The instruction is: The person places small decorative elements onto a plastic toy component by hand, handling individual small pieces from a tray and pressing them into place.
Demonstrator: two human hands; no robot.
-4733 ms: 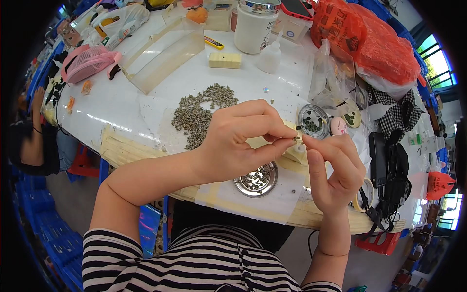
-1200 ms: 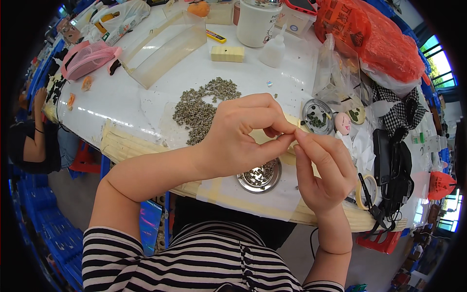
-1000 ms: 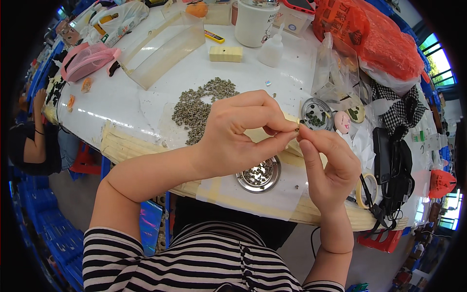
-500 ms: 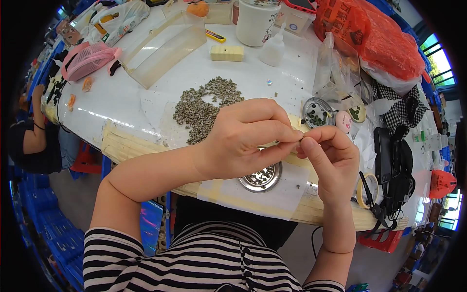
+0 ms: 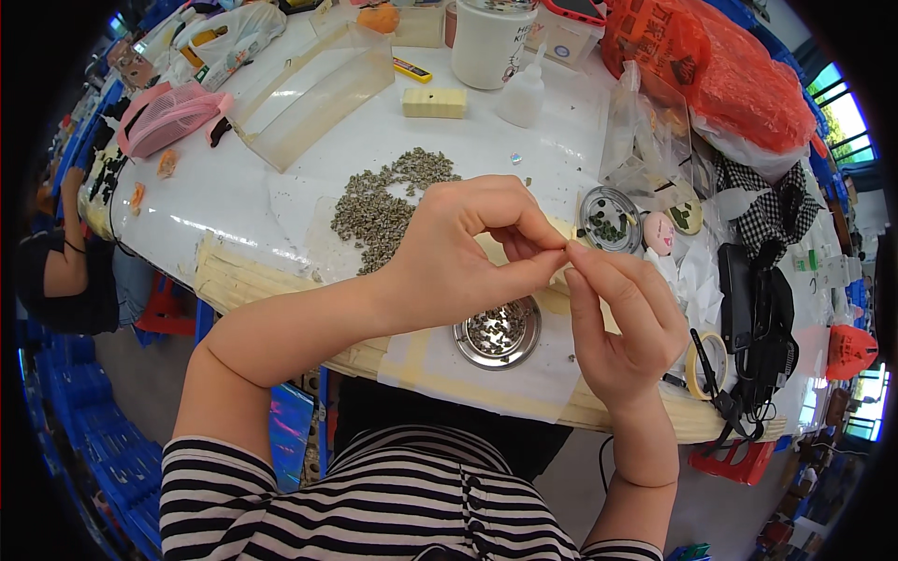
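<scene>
My left hand point(image 5: 468, 245) is closed in a pinch, thumb and index fingertip together above the table's front edge. Whatever lies in that pinch is too small to make out. Against those fingertips rest the fingertips of my right hand point(image 5: 629, 323), its fingers held together and its thumb just below them. Beneath the hands a round metal dish point(image 5: 510, 360) holds many tiny dark and metallic pieces on a white sheet point(image 5: 449, 379). Left of and beyond my left hand spreads a pile of small grey-brown pieces point(image 5: 374, 210), partly covered by the hand.
A round dish of dark green pieces point(image 5: 608, 220) stands right of my hands, beside a pink egg-shaped object point(image 5: 659, 234). Farther right are a tape roll point(image 5: 708, 366) and red bags point(image 5: 730, 93). A squeeze bottle point(image 5: 522, 98), yellow block point(image 5: 434, 103) and clear tray point(image 5: 318, 103) stand farther back.
Both hands have shifted slightly left. My right hand has turned, its fingers straightening toward the left fingertips and its thumb dropping away from them. More of the metal dish shows.
</scene>
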